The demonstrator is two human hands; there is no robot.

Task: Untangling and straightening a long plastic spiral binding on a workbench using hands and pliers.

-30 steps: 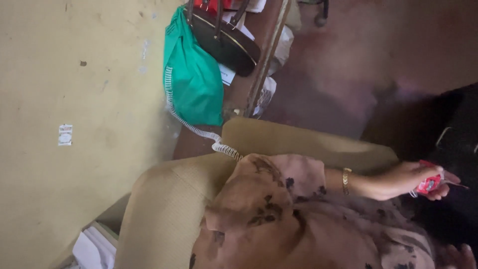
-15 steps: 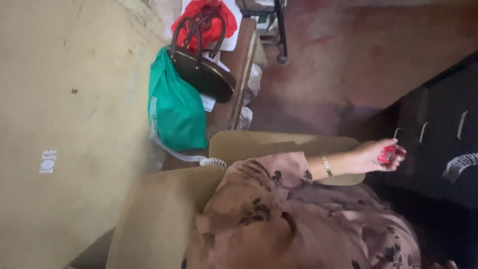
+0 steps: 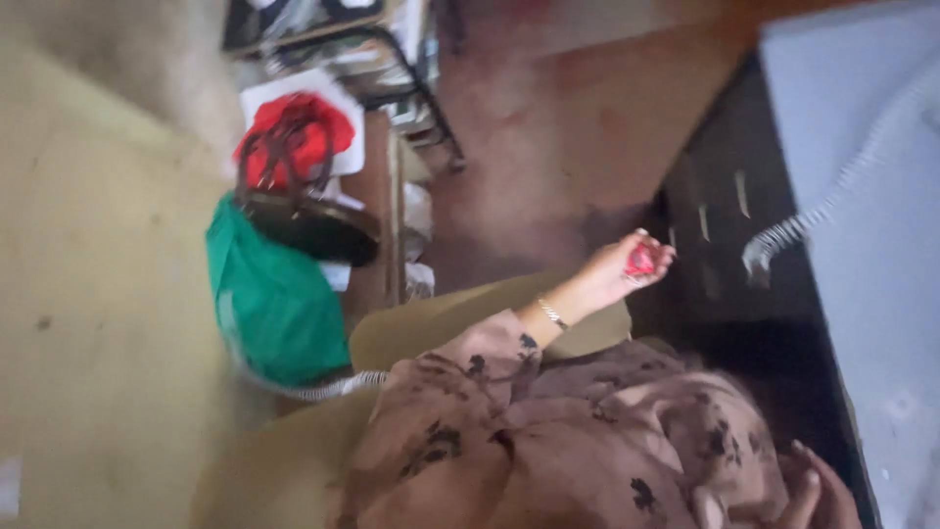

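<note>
My right hand (image 3: 627, 266) reaches out from a brown floral sleeve (image 3: 490, 358) and is closed around a small red object (image 3: 641, 260). A thin bracelet (image 3: 553, 313) sits on that wrist. The hand hovers just in front of a dark cabinet with drawers (image 3: 725, 206). My left hand (image 3: 808, 490) lies low at the bottom right edge against the floral garment, fingers loosely apart, with nothing seen in it. It is partly cut off by the frame. Olive-coloured fabric (image 3: 450, 313) shows under the arm.
A green bag (image 3: 274, 304), a dark handbag (image 3: 308, 225) and a red bundle (image 3: 294, 137) rest on a narrow wooden table (image 3: 392, 216) by a yellow wall (image 3: 98, 294). A white coiled cord (image 3: 813, 225) lies on the cabinet's pale top (image 3: 862, 147). Reddish floor (image 3: 558, 118) lies beyond.
The view has swung and moved closer. My right hand, still holding the red object, has lifted and sits nearer the dark cabinet. The pale top and coiled cord have come into view.
</note>
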